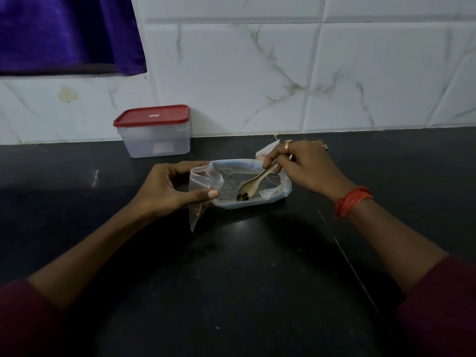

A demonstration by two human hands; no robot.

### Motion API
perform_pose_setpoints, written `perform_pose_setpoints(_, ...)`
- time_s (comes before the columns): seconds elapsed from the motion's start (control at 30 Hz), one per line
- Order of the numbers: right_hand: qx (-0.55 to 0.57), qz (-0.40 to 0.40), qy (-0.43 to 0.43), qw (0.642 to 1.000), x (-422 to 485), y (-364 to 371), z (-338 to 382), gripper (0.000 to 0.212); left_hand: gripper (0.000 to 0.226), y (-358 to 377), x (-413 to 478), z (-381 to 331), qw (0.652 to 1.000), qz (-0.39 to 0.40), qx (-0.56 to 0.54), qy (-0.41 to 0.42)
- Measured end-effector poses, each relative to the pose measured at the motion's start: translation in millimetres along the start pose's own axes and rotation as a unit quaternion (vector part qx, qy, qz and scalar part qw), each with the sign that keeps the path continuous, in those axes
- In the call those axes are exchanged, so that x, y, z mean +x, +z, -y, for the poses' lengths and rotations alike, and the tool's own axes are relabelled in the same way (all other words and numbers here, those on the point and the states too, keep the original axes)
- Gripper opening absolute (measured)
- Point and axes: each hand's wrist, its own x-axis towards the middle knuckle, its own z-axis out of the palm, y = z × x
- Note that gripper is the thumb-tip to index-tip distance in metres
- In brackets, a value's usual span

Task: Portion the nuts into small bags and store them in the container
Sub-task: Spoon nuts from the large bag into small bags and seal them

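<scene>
Mid-frame, your left hand (164,188) pinches a bag (202,180); your right hand (300,167) grips a spoon (253,182) holding nuts (242,196).

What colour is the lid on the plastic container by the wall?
Red flat plastic lid, best in the head view.

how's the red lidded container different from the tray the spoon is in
The red-lidded container is closed; the tray is open. The container is tall, the tray shallow. The container stands untouched at the wall; the tray holds the spoon. Both are translucent plastic.
</scene>
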Motion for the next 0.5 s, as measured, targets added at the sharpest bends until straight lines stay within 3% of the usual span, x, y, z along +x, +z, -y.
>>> perform_pose_setpoints(0.13, 0.064, 0.022, 0.06, 0.996, -0.7, -0.5, 3.8, 0.033, 0.062, 0.5, -0.2, 0.7, 1.0, 0.0, 0.008, 0.002)
perform_pose_setpoints(0.5, 0.094, 0.074, 0.156, 0.98, 0.9, 3.3, 15.8, 0.031, 0.061, 0.5, -0.2, -0.8, 1.0, 0.004, 0.003, 0.0)
